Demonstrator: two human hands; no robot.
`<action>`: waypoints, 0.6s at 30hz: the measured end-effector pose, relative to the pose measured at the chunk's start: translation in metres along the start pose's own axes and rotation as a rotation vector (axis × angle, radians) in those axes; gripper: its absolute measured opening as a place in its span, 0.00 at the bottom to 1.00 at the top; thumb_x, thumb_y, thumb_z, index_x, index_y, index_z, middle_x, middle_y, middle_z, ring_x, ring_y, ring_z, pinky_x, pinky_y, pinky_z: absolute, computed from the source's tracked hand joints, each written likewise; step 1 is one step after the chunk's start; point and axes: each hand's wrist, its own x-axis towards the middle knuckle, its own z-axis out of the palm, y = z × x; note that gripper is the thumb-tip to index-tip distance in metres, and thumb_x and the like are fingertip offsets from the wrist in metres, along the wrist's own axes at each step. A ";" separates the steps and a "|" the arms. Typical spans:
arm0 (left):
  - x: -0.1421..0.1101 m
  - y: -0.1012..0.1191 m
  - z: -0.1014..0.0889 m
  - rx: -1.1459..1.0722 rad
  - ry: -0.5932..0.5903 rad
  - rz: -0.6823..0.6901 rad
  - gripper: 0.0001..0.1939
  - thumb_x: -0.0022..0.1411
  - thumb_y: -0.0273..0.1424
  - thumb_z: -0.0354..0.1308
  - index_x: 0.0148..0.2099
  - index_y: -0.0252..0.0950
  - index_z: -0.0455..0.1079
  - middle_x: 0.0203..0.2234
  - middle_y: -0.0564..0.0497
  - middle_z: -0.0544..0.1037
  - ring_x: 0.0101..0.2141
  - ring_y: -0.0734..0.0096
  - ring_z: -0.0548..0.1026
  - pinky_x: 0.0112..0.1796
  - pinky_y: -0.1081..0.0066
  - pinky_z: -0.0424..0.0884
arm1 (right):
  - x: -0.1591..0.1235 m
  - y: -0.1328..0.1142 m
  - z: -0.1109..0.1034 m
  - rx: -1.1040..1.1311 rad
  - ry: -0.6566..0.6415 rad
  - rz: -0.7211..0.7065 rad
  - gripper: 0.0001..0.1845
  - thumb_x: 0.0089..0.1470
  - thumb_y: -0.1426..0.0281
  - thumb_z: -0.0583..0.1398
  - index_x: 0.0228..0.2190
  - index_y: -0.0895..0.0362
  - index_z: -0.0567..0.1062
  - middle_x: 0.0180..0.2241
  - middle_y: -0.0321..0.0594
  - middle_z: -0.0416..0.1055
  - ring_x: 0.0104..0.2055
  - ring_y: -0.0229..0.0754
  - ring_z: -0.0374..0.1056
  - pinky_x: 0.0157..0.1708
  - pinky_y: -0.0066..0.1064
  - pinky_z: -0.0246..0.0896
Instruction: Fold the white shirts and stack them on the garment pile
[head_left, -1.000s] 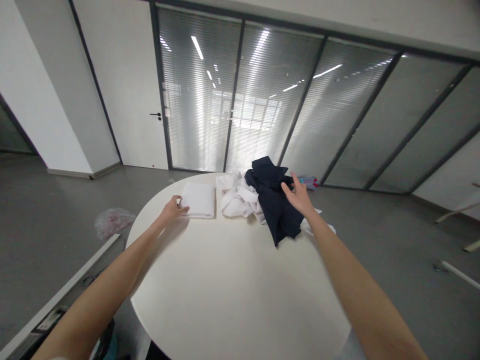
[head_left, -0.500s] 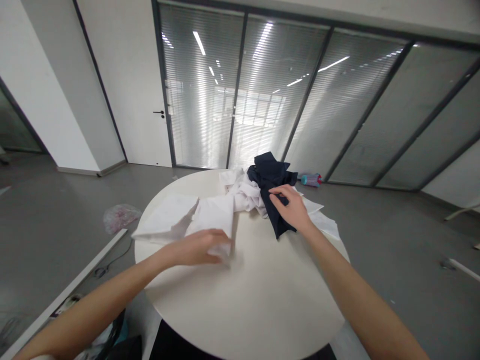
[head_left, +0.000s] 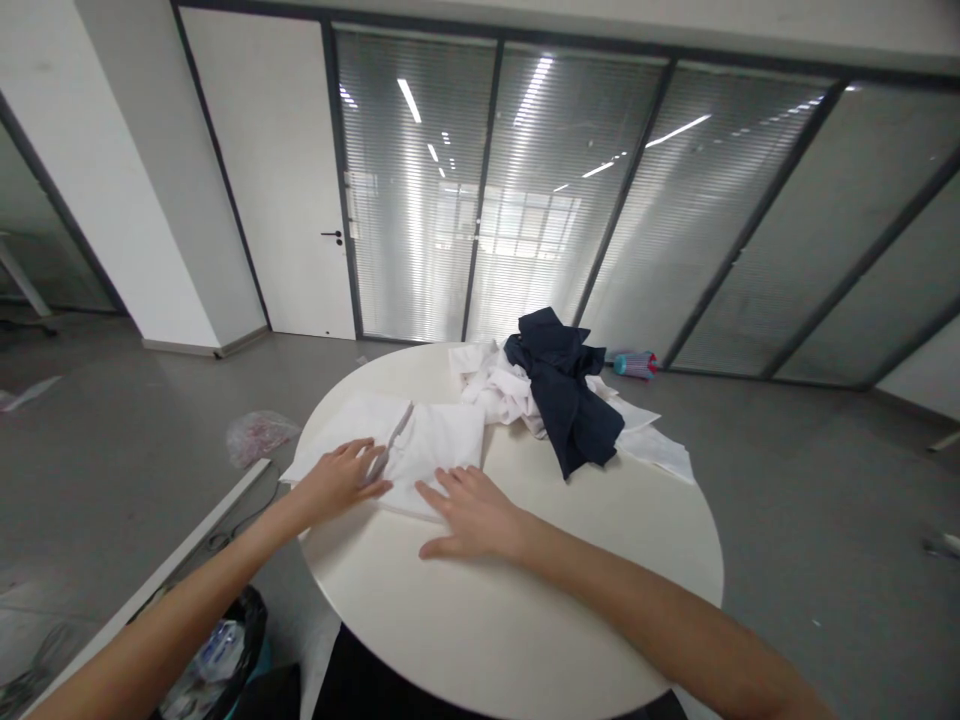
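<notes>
White cloth (head_left: 442, 435) lies spread on the left half of the round white table (head_left: 525, 610), with a raised fold or edge running through its middle. My left hand (head_left: 341, 482) rests at that fold with its fingers apart. Over the cloth's near right corner lies my right hand (head_left: 476, 515), palm down and fingers spread. Behind and to the right, a dark navy cloth (head_left: 566, 395) sits crumpled on top of a bunched white cloth (head_left: 502, 385). Neither hand touches the navy cloth.
More white cloth (head_left: 652, 440) lies at the table's right edge. On the floor are a clear plastic bag (head_left: 259, 437), a long white strip (head_left: 187, 545) and a blue and red item (head_left: 635, 366). A lined bin (head_left: 225, 655) stands at the near left.
My right hand has left the navy cloth and moved left onto the white cloth. My left hand has shifted left to the fold. The white cloth's near right corner now lies flatter.
</notes>
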 end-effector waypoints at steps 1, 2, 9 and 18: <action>-0.003 -0.001 0.000 -0.026 -0.023 0.047 0.27 0.64 0.48 0.55 0.61 0.42 0.65 0.61 0.40 0.66 0.57 0.49 0.68 0.54 0.55 0.66 | -0.002 -0.009 0.000 -0.022 0.012 0.010 0.54 0.52 0.35 0.50 0.65 0.61 0.58 0.53 0.65 0.69 0.53 0.66 0.66 0.53 0.55 0.56; -0.006 -0.001 -0.002 -0.050 -0.041 0.090 0.27 0.65 0.48 0.54 0.61 0.42 0.64 0.60 0.40 0.67 0.58 0.50 0.68 0.55 0.56 0.65 | -0.004 -0.016 -0.001 -0.033 0.024 0.021 0.54 0.51 0.34 0.49 0.66 0.60 0.57 0.49 0.63 0.72 0.49 0.65 0.69 0.50 0.54 0.58; 0.004 0.028 0.009 -0.077 0.039 0.099 0.24 0.62 0.36 0.59 0.59 0.38 0.63 0.52 0.40 0.71 0.49 0.54 0.72 0.50 0.58 0.69 | -0.001 -0.021 -0.004 -0.031 -0.027 0.184 0.47 0.55 0.35 0.45 0.64 0.53 0.60 0.38 0.53 0.78 0.39 0.58 0.74 0.40 0.45 0.62; 0.036 0.040 0.003 0.051 0.096 -0.080 0.09 0.58 0.25 0.53 0.38 0.35 0.74 0.38 0.40 0.78 0.40 0.55 0.77 0.42 0.62 0.71 | -0.047 0.011 -0.034 0.183 0.174 0.420 0.30 0.53 0.40 0.56 0.40 0.53 0.75 0.29 0.41 0.77 0.34 0.51 0.74 0.36 0.37 0.64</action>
